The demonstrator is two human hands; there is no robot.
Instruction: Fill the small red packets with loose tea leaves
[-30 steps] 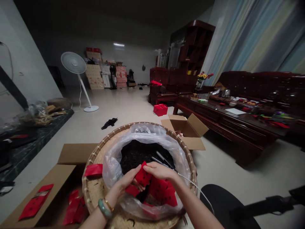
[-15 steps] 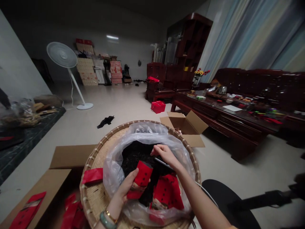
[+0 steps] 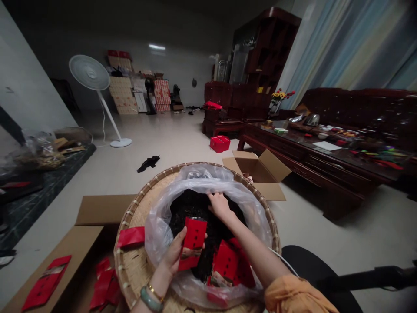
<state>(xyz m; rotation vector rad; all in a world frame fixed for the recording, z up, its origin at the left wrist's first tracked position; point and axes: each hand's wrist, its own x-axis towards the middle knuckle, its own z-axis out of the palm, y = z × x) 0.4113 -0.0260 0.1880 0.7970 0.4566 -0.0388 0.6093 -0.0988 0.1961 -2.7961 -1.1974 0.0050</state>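
Note:
My left hand [image 3: 176, 252] is closed round a red packet [image 3: 193, 243], held upright with its top end uppermost. Dark dried leaves [image 3: 189, 206], looking like loose tea, fill a clear plastic bag [image 3: 156, 226] with its mouth spread wide. My right hand [image 3: 219, 205] reaches down into the leaves on the far side, fingers curled; the fingertips are hidden, so what they grip cannot be made out. More red packets [image 3: 228, 263] lie in the near right part of the bag, below my right forearm. The bag sits in a round woven bamboo tray [image 3: 130, 265].
Another red packet [image 3: 130, 237] lies on the tray's left side. At left stands an open cardboard box [image 3: 81, 243] with red packets inside and one on its flap. A second open box [image 3: 270, 167] is beyond the tray, near a wooden table [image 3: 293, 150]. A black stool [image 3: 306, 269] stands right.
My right hand has moved forward and deeper into the leaves; the thin grey edge beneath it no longer shows. The red packet in my left hand is turned more upright. The view has shifted slightly.

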